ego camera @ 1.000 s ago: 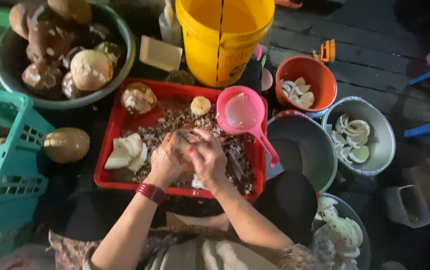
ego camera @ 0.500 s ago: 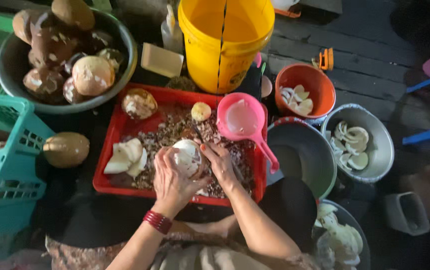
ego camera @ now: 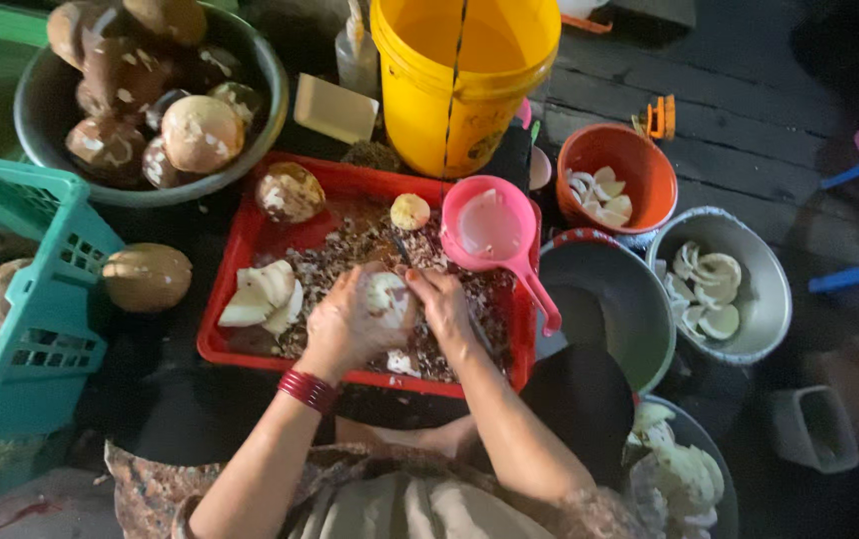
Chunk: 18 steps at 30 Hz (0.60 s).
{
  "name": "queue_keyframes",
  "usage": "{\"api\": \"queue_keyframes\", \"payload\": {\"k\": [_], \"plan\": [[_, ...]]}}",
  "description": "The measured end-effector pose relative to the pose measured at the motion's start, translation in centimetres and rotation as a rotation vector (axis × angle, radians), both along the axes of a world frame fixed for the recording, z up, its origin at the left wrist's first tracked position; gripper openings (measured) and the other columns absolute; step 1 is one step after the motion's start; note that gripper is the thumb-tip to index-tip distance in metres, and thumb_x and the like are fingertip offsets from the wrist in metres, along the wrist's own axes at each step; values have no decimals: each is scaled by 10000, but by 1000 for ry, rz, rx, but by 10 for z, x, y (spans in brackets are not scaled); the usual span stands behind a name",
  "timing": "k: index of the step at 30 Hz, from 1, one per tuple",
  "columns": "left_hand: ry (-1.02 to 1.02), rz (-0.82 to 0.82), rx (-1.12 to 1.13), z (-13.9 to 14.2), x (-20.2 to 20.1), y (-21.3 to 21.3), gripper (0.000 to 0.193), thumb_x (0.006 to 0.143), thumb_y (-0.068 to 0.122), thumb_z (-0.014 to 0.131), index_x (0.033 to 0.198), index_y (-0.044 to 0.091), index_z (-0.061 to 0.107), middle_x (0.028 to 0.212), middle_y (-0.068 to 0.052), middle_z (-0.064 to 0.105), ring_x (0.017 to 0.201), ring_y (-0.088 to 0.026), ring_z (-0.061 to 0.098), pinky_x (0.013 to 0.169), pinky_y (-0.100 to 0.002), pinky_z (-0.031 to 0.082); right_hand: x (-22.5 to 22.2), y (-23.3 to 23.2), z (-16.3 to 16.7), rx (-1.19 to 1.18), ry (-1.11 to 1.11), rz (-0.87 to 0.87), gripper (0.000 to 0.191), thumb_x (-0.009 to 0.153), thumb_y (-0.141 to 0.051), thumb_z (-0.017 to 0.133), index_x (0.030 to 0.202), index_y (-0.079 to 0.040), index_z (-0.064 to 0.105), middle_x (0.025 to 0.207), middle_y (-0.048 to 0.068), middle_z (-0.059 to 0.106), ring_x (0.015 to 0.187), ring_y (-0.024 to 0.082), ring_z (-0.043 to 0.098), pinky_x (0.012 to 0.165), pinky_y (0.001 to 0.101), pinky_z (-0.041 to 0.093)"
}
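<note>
Over a red tray point(ego camera: 235, 255) strewn with brown peelings, my left hand point(ego camera: 344, 324) cups a whitish coconut piece point(ego camera: 386, 292). My right hand point(ego camera: 446, 311) presses against that piece and grips a dark-bladed knife point(ego camera: 404, 254) whose tip points away from me. Red bangles circle my left wrist. White peeled coconut pieces point(ego camera: 262, 292) lie at the tray's left side, a half-peeled coconut point(ego camera: 289, 192) sits at its far left corner, and a small pale piece point(ego camera: 410, 212) rests near the far edge.
A pink scoop point(ego camera: 494, 232) rests on the tray's right. Behind stand a yellow bucket point(ego camera: 459, 75) and a grey basin of brown coconuts point(ego camera: 150, 90). An orange bowl point(ego camera: 617, 178) and metal bowls point(ego camera: 714, 284) hold white pieces at right. A teal crate point(ego camera: 35, 319) and whole coconut point(ego camera: 147, 276) sit left.
My hands have turned the coconut piece between them and shifted slightly right over the tray. The view has drifted a little; the other things stay put.
</note>
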<state>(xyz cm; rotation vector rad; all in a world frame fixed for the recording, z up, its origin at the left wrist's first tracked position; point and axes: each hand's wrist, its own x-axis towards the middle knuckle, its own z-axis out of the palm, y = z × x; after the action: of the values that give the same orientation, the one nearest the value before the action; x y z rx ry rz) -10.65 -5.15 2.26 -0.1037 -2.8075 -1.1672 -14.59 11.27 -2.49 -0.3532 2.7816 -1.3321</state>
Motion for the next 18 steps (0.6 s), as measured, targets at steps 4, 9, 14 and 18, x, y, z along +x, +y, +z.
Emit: {"api": "queue_keyframes", "payload": {"k": [4,9,14,18], "plan": [[115,8,-95,0,2,10,670,753,392,852,1322,146,599,1203,-142,677,1056,-354,699,880,-461,575,18,-12,10,-137,494,-79,295,968,-274,628,1048,-37,787,1195,140,740,1105,300,673,983,377,504],[96,42,-108,5,9,12,789,583,366,875,1259,96,571,1134,-192,646,1004,-423,661,796,-511,553,18,-14,24,-634,-345,-199,309,1011,-286,664,1056,-14,804,1047,233,746,995,436,670,906,490,498],[395,-23,-133,11,7,14,625,819,272,791,1377,108,560,1276,-185,632,1094,-409,654,885,-489,560,22,-19,30,-80,599,-134,231,967,-256,649,1029,-87,793,1248,121,707,1169,300,678,1049,448,484],[160,27,-176,14,10,11,744,659,268,805,1325,76,536,1213,-191,614,1051,-428,631,808,-519,538,16,-22,39,-299,111,-183,285,979,-316,671,1130,-115,804,1360,104,665,1190,279,671,992,390,522]]}}
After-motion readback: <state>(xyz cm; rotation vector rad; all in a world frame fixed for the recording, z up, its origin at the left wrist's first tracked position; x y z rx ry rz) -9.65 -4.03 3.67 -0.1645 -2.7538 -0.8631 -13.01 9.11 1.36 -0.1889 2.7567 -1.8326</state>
